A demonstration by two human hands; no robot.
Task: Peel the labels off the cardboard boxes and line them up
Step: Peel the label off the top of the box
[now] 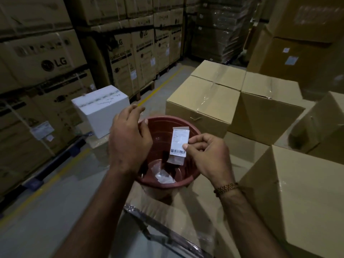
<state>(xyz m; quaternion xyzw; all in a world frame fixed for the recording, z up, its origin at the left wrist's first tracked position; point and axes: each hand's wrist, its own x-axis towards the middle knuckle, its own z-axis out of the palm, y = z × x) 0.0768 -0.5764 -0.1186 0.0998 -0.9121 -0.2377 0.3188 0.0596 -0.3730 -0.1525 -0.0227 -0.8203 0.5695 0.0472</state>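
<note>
The right hand point(206, 155) pinches a peeled label point(178, 144) by its right edge, thumb on the barcode, holding it over the red tub point(193, 131). The left hand point(128, 142) hovers at the tub's nine o'clock rim, fingers loosely spread and gripping nothing. Crumpled scraps point(163, 176), probably backing film in this dim light, lie in the tub's bottom. Taped cardboard boxes point(204, 101) stand at one to three o'clock. The sticky side could fold onto itself or cling to the fingers, so the label may hang on instead of dropping, or land outside the tub.
</note>
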